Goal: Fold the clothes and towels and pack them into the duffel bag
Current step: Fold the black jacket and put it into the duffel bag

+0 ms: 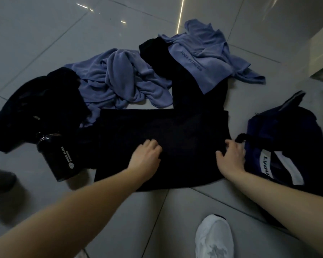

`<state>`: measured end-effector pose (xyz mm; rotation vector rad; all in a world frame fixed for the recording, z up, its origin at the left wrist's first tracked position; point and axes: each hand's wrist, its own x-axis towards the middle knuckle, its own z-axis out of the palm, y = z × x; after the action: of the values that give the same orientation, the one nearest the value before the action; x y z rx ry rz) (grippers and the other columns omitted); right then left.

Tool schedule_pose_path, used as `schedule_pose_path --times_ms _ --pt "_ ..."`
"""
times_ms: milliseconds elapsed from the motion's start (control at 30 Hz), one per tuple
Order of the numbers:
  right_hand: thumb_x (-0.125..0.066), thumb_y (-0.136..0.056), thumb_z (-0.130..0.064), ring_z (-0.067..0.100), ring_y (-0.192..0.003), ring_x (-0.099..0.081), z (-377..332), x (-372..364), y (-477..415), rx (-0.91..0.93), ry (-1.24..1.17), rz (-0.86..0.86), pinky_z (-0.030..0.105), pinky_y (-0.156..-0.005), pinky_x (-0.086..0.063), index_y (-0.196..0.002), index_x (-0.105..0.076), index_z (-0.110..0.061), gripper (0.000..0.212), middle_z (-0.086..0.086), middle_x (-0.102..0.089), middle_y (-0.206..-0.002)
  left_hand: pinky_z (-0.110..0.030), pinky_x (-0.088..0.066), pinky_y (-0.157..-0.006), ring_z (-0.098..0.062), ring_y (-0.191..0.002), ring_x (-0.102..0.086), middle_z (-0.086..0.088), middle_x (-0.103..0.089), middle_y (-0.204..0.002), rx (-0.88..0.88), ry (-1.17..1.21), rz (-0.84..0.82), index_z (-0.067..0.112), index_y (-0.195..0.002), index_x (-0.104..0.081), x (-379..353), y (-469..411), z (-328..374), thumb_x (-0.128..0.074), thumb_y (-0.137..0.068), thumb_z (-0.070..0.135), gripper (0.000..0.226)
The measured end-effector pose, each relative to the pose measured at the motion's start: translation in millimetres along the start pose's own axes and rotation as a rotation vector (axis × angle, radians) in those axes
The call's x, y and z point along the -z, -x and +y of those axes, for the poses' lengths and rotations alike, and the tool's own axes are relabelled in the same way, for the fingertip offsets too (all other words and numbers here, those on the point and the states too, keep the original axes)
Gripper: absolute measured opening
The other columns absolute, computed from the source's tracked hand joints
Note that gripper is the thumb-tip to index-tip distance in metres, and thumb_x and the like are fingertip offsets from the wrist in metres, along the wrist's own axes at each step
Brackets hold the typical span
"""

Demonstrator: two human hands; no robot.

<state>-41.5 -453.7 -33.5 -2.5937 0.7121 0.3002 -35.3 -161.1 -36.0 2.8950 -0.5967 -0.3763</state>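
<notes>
1. On the floor tiles (45, 43) before us, our left hand (145, 155) lies on the black garment (175, 131), fingers bent, their tips on the cloth, gripping nothing.
2. Our right hand (231, 157) curls its fingers over the garment's right edge, thumb spread on the cloth; the fingertips are lost in the dark fabric.
3. We can hardly make out folds in the garment. A black strip runs away from it under the lettered blue towel (203, 58), and we cannot tell whether it is the same piece.
4. Bare tile lies between the garment's near edge and our white shoe (213, 237).
5. Just right of the right hand sits the navy duffel bag (280, 138), its black handle loop beside the knuckles; its right side runs out of frame.
6. Left of the left hand a black bottle (54, 155) lies on its side at the garment's edge, with a black clothing heap (35, 105) beyond.
7. A crumpled blue towel (123, 79) touches the garment's far edge.
</notes>
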Motion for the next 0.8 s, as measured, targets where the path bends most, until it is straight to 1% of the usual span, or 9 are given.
schedule_pose_path --times_ms 133,200,300,367,400,467,567,700,800 --pt "-0.064 -0.095 -0.024 0.034 -0.132 -0.040 22 -7 28 -0.205 -0.139 -0.074 0.045 -0.110 -0.036 -0.140 -0.045 -0.012 0.050 0.014 -0.040 -0.144 -0.038 -0.038 -0.103 -0.025 -0.129 -0.037 -0.004 -0.039 -0.142 -0.058 -0.025 -0.121 0.018 -0.133 -0.050 -25 22 43 -0.055 -0.096 0.038 0.042" --pt "-0.066 -0.094 -0.027 0.033 -0.132 -0.040 26 -7 35 -0.245 -0.095 -0.082 0.047 -0.109 -0.036 -0.139 -0.046 -0.015 0.051 0.012 -0.041 -0.144 -0.039 -0.036 -0.109 -0.026 -0.137 -0.030 -0.006 -0.030 -0.153 -0.041 -0.042 -0.163 0.018 -0.140 -0.044 -35 29 51 -0.053 -0.098 0.038 0.046" --pt "-0.066 -0.092 -0.022 0.028 -0.127 -0.042 28 -3 38 -0.053 -0.023 0.010 0.046 -0.107 -0.037 -0.132 -0.050 -0.019 0.043 0.007 -0.044 -0.135 -0.041 -0.033 -0.111 -0.028 -0.141 -0.026 -0.008 -0.024 -0.157 -0.028 -0.056 -0.158 0.019 -0.142 -0.039 -41 33 55 -0.050 -0.100 0.036 0.047" --pt "-0.063 -0.093 -0.014 0.020 -0.111 -0.051 31 -3 41 0.118 -0.100 -0.022 0.041 -0.098 -0.047 -0.121 -0.053 -0.020 0.030 0.001 -0.049 -0.122 -0.040 -0.033 -0.111 -0.028 -0.140 -0.027 -0.007 -0.026 -0.156 -0.029 -0.048 -0.143 0.019 -0.141 -0.040 -41 33 57 -0.050 -0.100 0.036 0.046" --pt "-0.061 -0.094 -0.013 0.017 -0.102 -0.055 33 -3 43 0.143 -0.108 -0.062 0.039 -0.091 -0.051 -0.114 -0.053 -0.021 0.023 -0.001 -0.052 -0.115 -0.039 -0.033 -0.111 -0.027 -0.139 -0.028 -0.007 -0.026 -0.155 -0.030 -0.045 -0.136 0.019 -0.141 -0.040 -40 32 57 -0.051 -0.099 0.036 0.046" --pt "-0.061 -0.095 -0.019 0.018 -0.089 -0.059 35 -2 42 0.045 -0.074 -0.116 0.037 -0.077 -0.052 -0.105 -0.052 -0.020 0.014 -0.001 -0.059 -0.103 -0.038 -0.033 -0.111 -0.026 -0.138 -0.029 -0.006 -0.027 -0.154 -0.036 -0.045 -0.129 0.019 -0.140 -0.041 -39 30 58 -0.054 -0.098 0.034 0.047" --pt "-0.065 -0.095 -0.031 0.024 -0.087 -0.060 37 -3 38 -0.247 -0.058 -0.204 0.032 -0.067 -0.044 -0.113 -0.053 -0.011 0.030 0.009 -0.064 -0.107 -0.036 -0.034 -0.110 -0.025 -0.133 -0.031 -0.004 -0.029 -0.150 -0.090 -0.017 -0.132 0.020 -0.140 -0.043 -41 26 62 -0.059 -0.092 0.025 0.050" --pt "-0.068 -0.092 -0.037 0.035 -0.101 -0.065 38 -4 31 -0.352 -0.077 -0.206 0.036 -0.076 -0.054 -0.131 -0.044 -0.005 0.055 0.017 -0.061 -0.122 -0.036 -0.037 -0.107 -0.023 -0.133 -0.030 -0.001 -0.030 -0.151 -0.264 0.002 -0.192 0.021 -0.144 -0.042 -45 19 80 -0.059 -0.091 0.021 0.056" --pt "-0.068 -0.094 -0.033 0.037 -0.108 -0.062 37 -2 29 -0.408 -0.073 -0.195 0.039 -0.078 -0.056 -0.141 -0.033 -0.004 0.066 0.019 -0.056 -0.132 -0.037 -0.039 -0.105 -0.024 -0.131 -0.031 -0.003 -0.030 -0.150 -0.286 -0.007 -0.218 0.019 -0.144 -0.044 -48 19 92 -0.053 -0.094 0.022 0.050"
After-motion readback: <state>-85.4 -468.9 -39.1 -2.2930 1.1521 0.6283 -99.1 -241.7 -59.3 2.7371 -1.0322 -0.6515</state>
